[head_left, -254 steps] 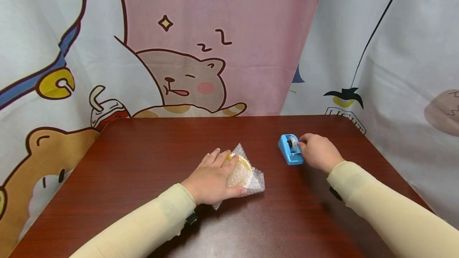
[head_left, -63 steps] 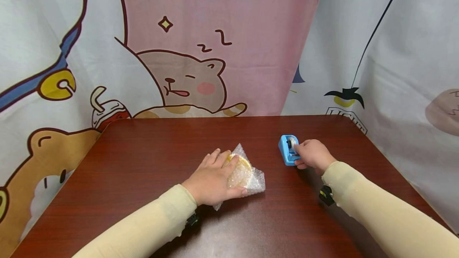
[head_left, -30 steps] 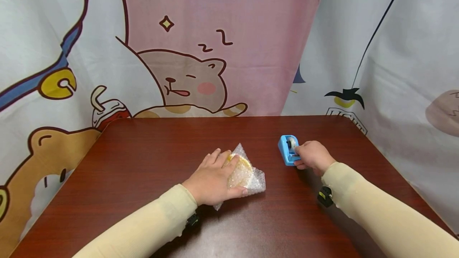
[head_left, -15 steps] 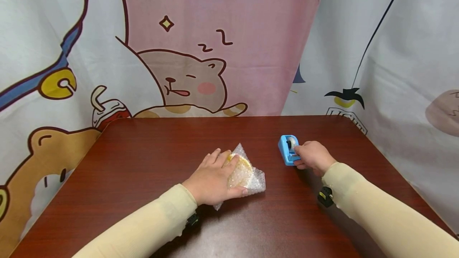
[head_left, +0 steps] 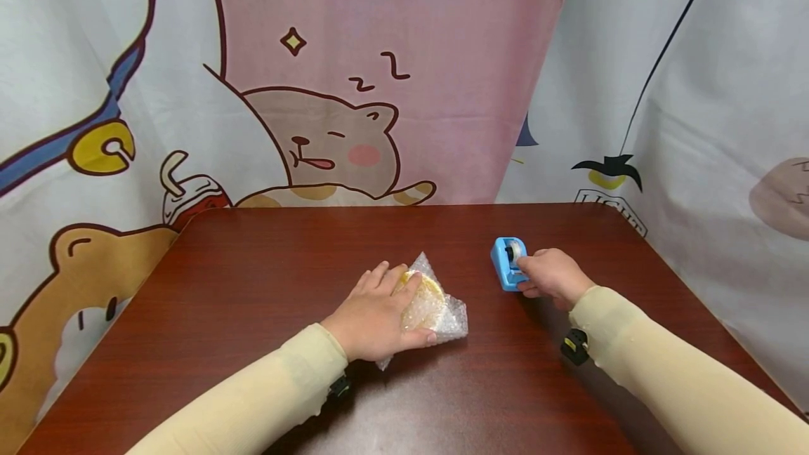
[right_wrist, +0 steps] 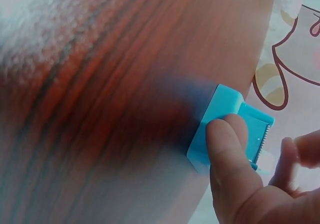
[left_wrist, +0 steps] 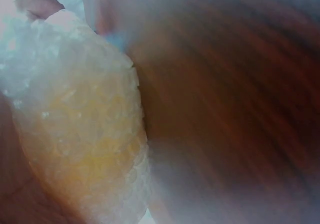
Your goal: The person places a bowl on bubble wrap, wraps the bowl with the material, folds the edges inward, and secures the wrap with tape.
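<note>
A round, pale thing with a yellow edge lies inside a piece of bubble wrap (head_left: pixel 451 321) near the table's middle. My left hand (head_left: pixel 373 314) rests flat on it with fingers spread, covering its left part. In the left wrist view the bubble wrap (left_wrist: pixel 85 114) fills the left side, yellow showing through. At the right stands a light-blue tape dispenser (head_left: pixel 503 272) with a roll of clear tape. My right hand (head_left: pixel 555 276) grips its near end. In the right wrist view, two fingers press the dispenser's (right_wrist: pixel 215 106) front, and the thumb side is beside its toothed cutter.
The dark reddish-brown table (head_left: pixel 284 251) reaches to a printed cartoon curtain (head_left: pixel 442 76) behind it. A pale curtain (head_left: pixel 727 125) hangs along the right side. Each wrist carries a small black camera.
Since the oldest frame, my right hand has shifted from the tape dispenser's upper right side down to its near end. Over the last second, both hands and the bubble wrap stay almost still.
</note>
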A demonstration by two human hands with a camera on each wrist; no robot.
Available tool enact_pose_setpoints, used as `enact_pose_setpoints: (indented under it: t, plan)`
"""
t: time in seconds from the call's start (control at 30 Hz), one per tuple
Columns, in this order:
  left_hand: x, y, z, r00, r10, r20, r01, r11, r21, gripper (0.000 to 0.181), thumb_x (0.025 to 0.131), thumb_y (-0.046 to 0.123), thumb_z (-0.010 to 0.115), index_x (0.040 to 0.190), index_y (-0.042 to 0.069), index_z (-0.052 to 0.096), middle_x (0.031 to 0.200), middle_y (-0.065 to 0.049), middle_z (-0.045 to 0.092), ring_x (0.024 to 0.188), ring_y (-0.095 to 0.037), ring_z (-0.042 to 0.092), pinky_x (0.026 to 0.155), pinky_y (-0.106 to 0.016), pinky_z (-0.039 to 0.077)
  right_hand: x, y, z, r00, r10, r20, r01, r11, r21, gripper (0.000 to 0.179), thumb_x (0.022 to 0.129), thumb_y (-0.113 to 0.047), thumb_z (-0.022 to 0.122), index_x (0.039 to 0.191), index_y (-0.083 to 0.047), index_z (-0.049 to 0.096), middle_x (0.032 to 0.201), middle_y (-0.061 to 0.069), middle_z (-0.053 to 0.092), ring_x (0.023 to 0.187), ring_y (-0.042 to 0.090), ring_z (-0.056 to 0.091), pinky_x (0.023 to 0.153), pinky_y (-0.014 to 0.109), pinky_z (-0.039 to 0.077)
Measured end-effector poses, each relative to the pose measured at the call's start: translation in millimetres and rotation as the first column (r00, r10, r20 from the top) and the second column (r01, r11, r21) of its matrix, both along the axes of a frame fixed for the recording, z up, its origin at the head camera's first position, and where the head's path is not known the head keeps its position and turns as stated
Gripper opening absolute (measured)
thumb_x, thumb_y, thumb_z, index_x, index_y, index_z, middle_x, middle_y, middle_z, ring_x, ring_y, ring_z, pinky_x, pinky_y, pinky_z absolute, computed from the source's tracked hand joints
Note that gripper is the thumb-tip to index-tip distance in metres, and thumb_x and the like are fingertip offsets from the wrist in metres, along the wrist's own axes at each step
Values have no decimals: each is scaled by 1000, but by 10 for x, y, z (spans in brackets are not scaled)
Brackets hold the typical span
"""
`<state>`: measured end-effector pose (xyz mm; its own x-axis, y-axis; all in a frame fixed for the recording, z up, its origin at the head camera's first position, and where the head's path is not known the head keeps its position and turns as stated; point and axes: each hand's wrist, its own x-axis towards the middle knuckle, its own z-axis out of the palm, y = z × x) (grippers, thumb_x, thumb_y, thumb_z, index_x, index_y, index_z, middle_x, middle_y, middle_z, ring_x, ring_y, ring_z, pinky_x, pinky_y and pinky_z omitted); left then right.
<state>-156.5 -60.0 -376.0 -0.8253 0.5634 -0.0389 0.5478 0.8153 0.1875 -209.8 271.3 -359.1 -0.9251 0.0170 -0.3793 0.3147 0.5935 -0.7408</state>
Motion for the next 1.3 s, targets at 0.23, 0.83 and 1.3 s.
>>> enact_pose_setpoints:
  t: [0.23, 0.83, 1.3]
  plan:
    - [-1, 4, 0, 1000, -4, -13, 4, 1000, -1, 100, 95, 82, 45, 167, 14, 31, 172, -16, 29, 159, -46, 23, 130, -58, 21, 1, 13, 7, 1000, 11, 16, -11, 1000, -11, 53, 105, -21, 48, 139, 19, 43, 129, 34, 56, 112, 39, 71, 101, 50, 58]
    - [6, 11, 11, 1000, -1, -8, 1, 1000, -5, 100, 95, 82, 45, 167, 14, 31, 173, -16, 29, 159, -47, 23, 130, -58, 21, 56, 21, 37, 999, 37, -7, -37, 999, 21, 55, 103, -20, 51, 140, 20, 44, 125, 32, 61, 106, 34, 71, 100, 50, 58]
    - [6, 15, 11, 1000, 1, -7, -1, 1000, -8, 100, 95, 82, 45, 168, 15, 30, 173, -16, 28, 160, -47, 22, 131, -58, 20, 92, 32, 37, 999, 47, -15, -46, 998, 49, 60, 104, -23, 53, 144, 20, 40, 124, 30, 63, 103, 31, 71, 104, 52, 57]
